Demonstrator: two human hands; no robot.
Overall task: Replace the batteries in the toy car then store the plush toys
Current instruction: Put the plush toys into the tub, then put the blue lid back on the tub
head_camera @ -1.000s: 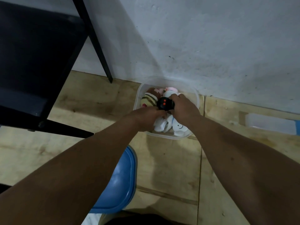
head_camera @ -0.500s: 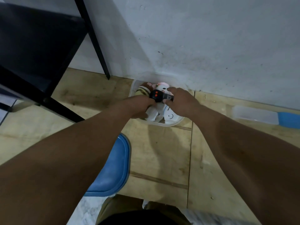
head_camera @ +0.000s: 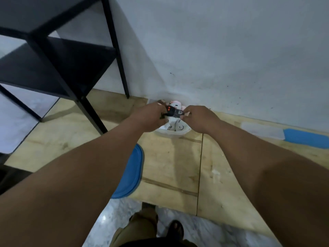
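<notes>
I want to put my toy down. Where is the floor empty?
Bare wood lies between the blue lid and the clear lid, below the tub. More lies beside the black shelf. The tub itself is crowded with plush toys.

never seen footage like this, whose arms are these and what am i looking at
There is no machine here. The picture comes from one wide-angle camera worn on a person's head, looking forward and down, so the two bare arms reaching away from you are that person's own.

The left hand and right hand together hold a small black toy with two red spots on it, one hand at each end, just above a clear plastic box on the floor by the wall. Inside the box lie plush toys, white and pink ones.

On the wooden floor, a blue lid lies partly under the left arm, and another clear box with a blue lid sits at the far right. A black shelf stands on the left. The person's feet show at the bottom.
</notes>
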